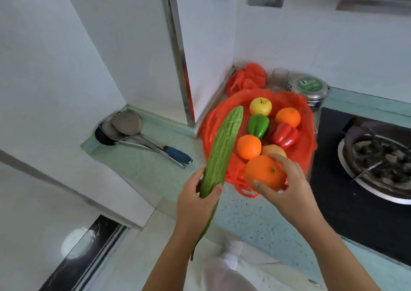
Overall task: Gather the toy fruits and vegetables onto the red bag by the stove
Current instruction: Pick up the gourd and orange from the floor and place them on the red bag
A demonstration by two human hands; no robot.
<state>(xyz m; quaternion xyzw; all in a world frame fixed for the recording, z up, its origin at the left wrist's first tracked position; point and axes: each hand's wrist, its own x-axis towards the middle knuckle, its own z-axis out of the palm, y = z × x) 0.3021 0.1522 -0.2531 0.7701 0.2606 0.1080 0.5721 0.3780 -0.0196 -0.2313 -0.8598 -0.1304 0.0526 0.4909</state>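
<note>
Gripping a bumpy green bitter gourd [222, 148] low on its body with the left hand [195, 204], fingers and thumb curling round it, and slanting its blunt tip up and away over the left edge of the red bag [213, 121]. Cupping a large orange [264, 172] in the right hand [289, 188], thumb on the near side and fingers curving over the far side, just above the bag's near edge. Looking beyond onto the bag, spread on the pale green countertop [144, 166] just left of the black stove [333, 179], and finding a smaller orange [249, 147] touching a yellowish fruit [272, 150] half hidden behind the held one, then a green bell pepper [258, 127] and a red bell pepper [284, 136] side by side, then a yellow apple [260, 106] and another orange [288, 117] at the back. Spotting farther off a crumpled second red bag [246, 79] in the corner, with a clear glass [280, 77] and a metal tin with a green lid [309, 86] just beside it. Noting, off to the left, metal ladles [126, 123] and a blue-handled utensil [178, 155] resting on the countertop by the wall.
</note>
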